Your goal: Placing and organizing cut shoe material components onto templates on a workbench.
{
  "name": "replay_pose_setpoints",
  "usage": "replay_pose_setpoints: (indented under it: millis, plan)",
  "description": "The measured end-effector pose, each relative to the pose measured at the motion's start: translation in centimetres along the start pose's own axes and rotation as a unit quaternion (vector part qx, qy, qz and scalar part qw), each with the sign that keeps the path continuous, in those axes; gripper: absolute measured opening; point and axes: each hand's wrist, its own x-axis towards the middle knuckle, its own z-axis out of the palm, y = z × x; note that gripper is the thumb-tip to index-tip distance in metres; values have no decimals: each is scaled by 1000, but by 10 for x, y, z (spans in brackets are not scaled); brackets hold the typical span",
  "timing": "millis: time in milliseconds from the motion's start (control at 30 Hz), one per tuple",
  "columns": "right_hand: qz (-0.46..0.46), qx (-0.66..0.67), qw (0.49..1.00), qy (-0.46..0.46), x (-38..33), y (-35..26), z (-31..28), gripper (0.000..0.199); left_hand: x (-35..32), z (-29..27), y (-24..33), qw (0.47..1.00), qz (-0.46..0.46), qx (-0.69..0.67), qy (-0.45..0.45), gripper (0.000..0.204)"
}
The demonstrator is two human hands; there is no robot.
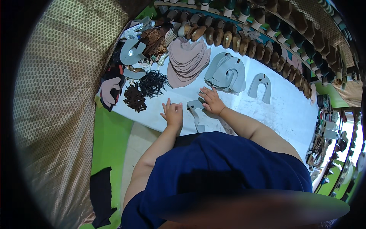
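Observation:
A grey U-shaped shoe-upper piece (196,104) lies on the white table at its near edge, between my hands. My right hand (212,101) rests over its right side with the fingers spread, hiding part of it. Just left of the piece is my left hand (173,113), thumb and forefinger pinched together and the other fingers raised. Whatever may be in that pinch is too small to make out. Beyond my right hand lies a stack of similar grey pieces (225,74). Further right, a single grey U-shaped piece (260,87) with dark spots lies flat.
A pile of pink cut pieces (187,63) fans out at the back. Left of it are black strips (153,82), a dark brown heap (135,98) and leopard-print material (156,42). Rows of wooden shoe lasts (227,39) line the far edge of the table (291,118).

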Motion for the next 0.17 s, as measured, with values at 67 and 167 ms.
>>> replay_pose_setpoints:
  millis: [67, 167]
  plan:
    - [1, -10, 1000, -13, -1, 2, 1, 50, 2, -2, -9, 997, 15, -41, 58, 32]
    - [6, -21, 999, -33, -3, 4, 3, 51, 2, -14, -9, 993, 75, -24, 90, 38]
